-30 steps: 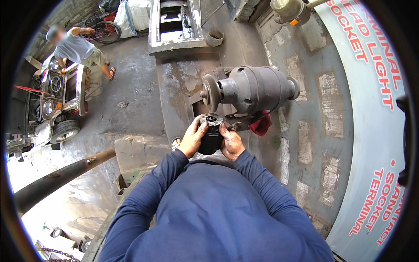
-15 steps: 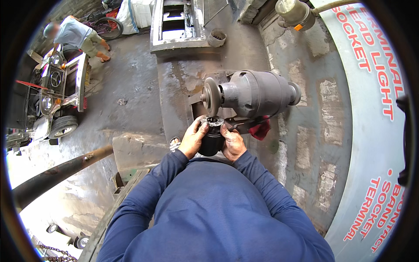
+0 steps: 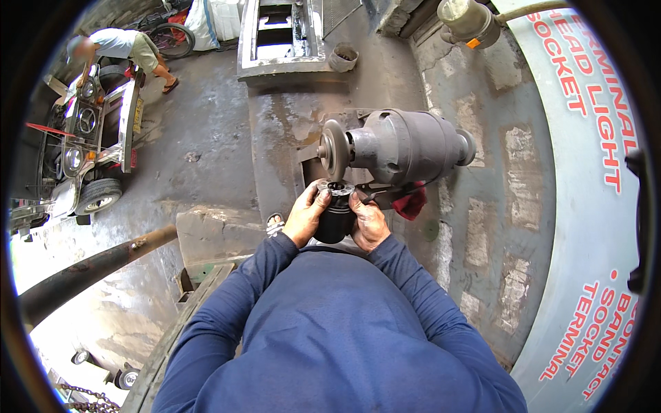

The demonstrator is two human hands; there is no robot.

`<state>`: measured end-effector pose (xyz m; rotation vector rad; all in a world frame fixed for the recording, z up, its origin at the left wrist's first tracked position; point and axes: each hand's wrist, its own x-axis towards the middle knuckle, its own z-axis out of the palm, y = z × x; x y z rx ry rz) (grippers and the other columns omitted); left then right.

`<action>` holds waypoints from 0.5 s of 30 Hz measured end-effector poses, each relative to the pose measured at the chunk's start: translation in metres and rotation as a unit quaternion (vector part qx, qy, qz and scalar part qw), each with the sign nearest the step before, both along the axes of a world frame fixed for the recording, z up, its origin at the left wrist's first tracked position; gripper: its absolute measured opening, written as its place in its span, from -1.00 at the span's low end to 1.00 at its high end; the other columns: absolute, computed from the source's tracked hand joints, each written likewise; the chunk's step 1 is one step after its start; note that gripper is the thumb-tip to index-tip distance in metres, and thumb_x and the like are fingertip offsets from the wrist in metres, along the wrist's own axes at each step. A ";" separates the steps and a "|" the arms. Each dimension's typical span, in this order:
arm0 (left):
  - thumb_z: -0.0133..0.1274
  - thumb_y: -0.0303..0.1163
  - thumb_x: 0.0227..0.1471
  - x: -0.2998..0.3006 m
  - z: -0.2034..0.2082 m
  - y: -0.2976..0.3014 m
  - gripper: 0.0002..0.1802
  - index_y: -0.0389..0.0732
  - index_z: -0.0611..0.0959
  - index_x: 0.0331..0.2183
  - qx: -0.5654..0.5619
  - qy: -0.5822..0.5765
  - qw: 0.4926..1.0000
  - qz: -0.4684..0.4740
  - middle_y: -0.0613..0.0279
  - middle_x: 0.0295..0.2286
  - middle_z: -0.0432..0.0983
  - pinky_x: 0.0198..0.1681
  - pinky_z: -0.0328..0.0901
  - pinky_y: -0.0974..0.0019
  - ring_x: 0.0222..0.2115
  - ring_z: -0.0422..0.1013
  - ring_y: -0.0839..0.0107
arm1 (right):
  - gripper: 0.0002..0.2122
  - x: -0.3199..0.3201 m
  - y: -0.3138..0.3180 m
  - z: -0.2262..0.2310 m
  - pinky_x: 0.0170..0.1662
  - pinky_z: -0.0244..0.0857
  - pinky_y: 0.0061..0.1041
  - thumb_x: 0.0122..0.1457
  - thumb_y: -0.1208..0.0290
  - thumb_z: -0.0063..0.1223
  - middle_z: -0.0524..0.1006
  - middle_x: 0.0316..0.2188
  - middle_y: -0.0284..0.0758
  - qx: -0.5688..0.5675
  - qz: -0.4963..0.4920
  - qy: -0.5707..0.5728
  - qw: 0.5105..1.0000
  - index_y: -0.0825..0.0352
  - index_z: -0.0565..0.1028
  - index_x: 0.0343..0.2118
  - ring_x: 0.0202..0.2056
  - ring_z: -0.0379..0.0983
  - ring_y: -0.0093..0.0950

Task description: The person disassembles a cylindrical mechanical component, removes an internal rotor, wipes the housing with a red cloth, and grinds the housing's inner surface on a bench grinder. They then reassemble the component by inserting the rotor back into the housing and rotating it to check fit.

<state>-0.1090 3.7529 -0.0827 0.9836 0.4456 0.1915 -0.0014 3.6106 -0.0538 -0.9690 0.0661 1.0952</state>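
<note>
Between my two hands is a black cylindrical part [image 3: 335,224]. Its upper end is a pale metal plate with a ring of holes round a dark central opening. My left hand [image 3: 307,215] wraps its left side, thumb near the metal rim. On the other side my right hand [image 3: 370,224] grips it with the thumb up by the rim. The holed end lies just below the wheel [image 3: 335,150] of a grey bench grinder [image 3: 413,148]; whether they touch I cannot tell. Fingers behind the cylinder are hidden.
A red cloth [image 3: 411,202] hangs below the grinder. Ahead stand a metal frame [image 3: 282,65] and a small bucket [image 3: 343,58]. A rusty pipe [image 3: 100,272] slants at left. Beyond, a person [image 3: 127,48] bends over a vehicle [image 3: 93,138]. A lettered signboard [image 3: 585,206] lines the right.
My hands and the cylinder stay nearly in place, the cylinder tilting very slightly. The person at the far left has bent lower toward the vehicle.
</note>
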 end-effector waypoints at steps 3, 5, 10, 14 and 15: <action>0.06 -0.05 0.38 0.000 -0.001 -0.002 -0.44 -0.29 0.48 0.16 -0.019 -0.017 1.000 0.015 0.21 0.00 0.53 0.19 0.25 0.34 0.04 0.38 0.45 | -0.66 0.000 0.000 0.005 0.14 0.37 -0.41 0.40 0.21 0.12 0.64 0.00 -0.35 -0.005 0.007 0.002 1.000 0.34 0.57 0.09 0.00 0.55 -0.48; 0.06 -0.06 0.38 -0.001 -0.002 -0.003 -0.45 -0.28 0.49 0.16 -0.002 -0.009 1.000 0.022 0.21 0.00 0.53 0.19 0.25 0.33 0.04 0.38 0.45 | -0.65 0.000 0.001 0.007 0.14 0.36 -0.43 0.40 0.21 0.11 0.64 0.00 -0.36 0.003 0.018 -0.010 1.000 0.35 0.57 0.09 0.01 0.54 -0.50; 0.06 -0.07 0.39 -0.003 -0.003 -0.003 -0.47 -0.28 0.50 0.15 -0.005 -0.002 0.999 0.037 0.22 -0.01 0.53 0.18 0.25 0.33 0.03 0.39 0.45 | -0.66 -0.001 0.003 0.004 0.15 0.35 -0.45 0.42 0.21 0.08 0.64 -0.01 -0.37 0.017 0.028 -0.027 0.999 0.34 0.57 0.09 0.01 0.53 -0.52; 0.06 -0.08 0.38 -0.001 -0.002 -0.002 -0.48 -0.27 0.50 0.15 0.000 0.002 0.999 0.032 0.23 -0.02 0.54 0.16 0.26 0.34 0.01 0.39 0.46 | -0.66 0.001 0.003 -0.002 0.13 0.37 -0.41 0.42 0.19 0.09 0.64 -0.01 -0.36 -0.013 0.021 -0.002 1.000 0.33 0.57 0.08 -0.01 0.55 -0.49; 0.06 -0.08 0.38 0.000 -0.002 -0.001 -0.48 -0.27 0.50 0.15 0.002 0.004 1.000 0.030 0.23 -0.03 0.54 0.16 0.27 0.34 0.01 0.39 0.46 | -0.65 0.002 0.003 -0.002 0.13 0.38 -0.40 0.41 0.18 0.10 0.65 -0.01 -0.35 -0.009 0.023 -0.006 1.000 0.33 0.58 0.08 -0.01 0.55 -0.49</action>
